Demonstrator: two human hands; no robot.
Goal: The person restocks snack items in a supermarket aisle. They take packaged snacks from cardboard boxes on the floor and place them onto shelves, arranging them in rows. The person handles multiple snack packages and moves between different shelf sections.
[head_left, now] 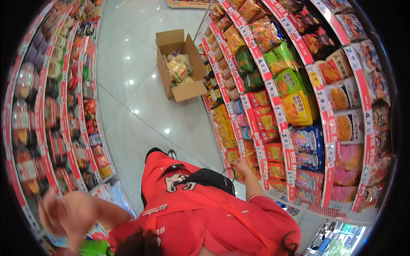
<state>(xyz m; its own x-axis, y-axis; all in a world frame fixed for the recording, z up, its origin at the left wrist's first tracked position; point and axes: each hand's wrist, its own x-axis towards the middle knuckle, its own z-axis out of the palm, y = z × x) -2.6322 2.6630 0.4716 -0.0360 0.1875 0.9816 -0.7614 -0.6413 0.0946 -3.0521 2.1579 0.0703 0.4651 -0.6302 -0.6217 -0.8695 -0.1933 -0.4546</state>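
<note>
My left hand (66, 214) is raised at the lower left, close to the left shelves. It is a little blurred, its thumb stands apart from the bent fingers, and nothing shows in it. Lower and to the right, my right hand (242, 166) hangs by the bottom rows of the right shelves, its fingers curled in. Whatever those fingers hold, if anything, is hidden. A thin black cord (230, 171) loops beside that hand. Orange and red snack bags (273, 152) fill the shelf rows nearest it. I wear a red apron (188, 209) with black cloth at the waist.
An open cardboard box (187, 93) with clear-wrapped packages (177, 68) inside stands on the tiled floor (128, 102) ahead, against the right shelves (277, 102). Packaged food fills the left shelves (60, 115). A bright window (348, 239) shows at the lower right.
</note>
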